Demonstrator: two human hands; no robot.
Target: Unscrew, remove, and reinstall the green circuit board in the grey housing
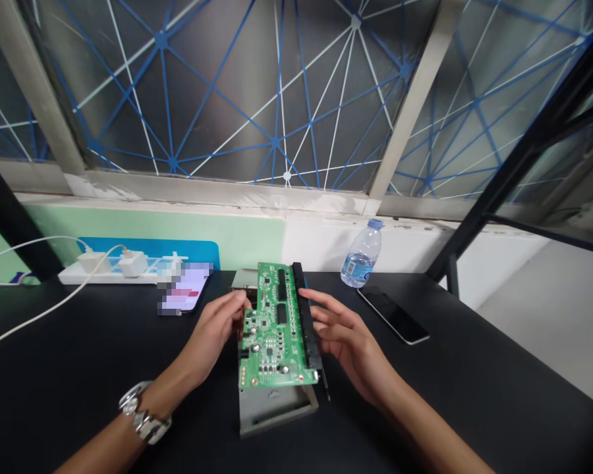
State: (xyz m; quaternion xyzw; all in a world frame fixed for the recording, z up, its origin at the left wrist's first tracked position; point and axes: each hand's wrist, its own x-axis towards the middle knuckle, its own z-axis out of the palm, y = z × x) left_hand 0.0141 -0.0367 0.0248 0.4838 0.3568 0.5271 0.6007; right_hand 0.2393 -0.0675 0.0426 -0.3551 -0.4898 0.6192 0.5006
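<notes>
A green circuit board (271,329) with a black connector strip along its right edge lies over a grey metal case (277,408) on the black table (79,368). My left hand (217,332) pinches the board's left edge with its fingertips; a metal watch sits on that wrist. My right hand (346,339) rests against the board's right edge at the black strip, fingers stretched out along it.
A phone (185,295) lies behind the left hand, a second dark phone (393,315) to the right. A water bottle (362,255) stands at the back. A white power strip (118,268) with chargers and cables sits at the back left. The table's edge drops off at the right.
</notes>
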